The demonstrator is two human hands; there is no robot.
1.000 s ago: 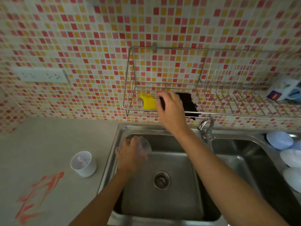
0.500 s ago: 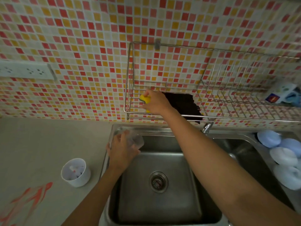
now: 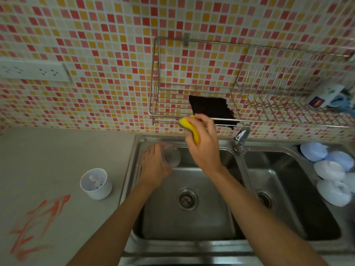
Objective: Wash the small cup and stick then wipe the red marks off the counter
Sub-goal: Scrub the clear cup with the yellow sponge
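While the left hand [image 3: 155,166] half-hides a clear cup [image 3: 171,155], right-hand fingers [image 3: 201,121] grip a sponge [image 3: 190,129].

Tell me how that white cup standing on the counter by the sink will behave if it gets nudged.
The white cup looks like thin plastic holding only a few small bits, so it is probably light and would slide easily on the smooth counter. It is taller than wide and narrows toward its base, so a push near the rim may tip it. It seems unlikely to break.
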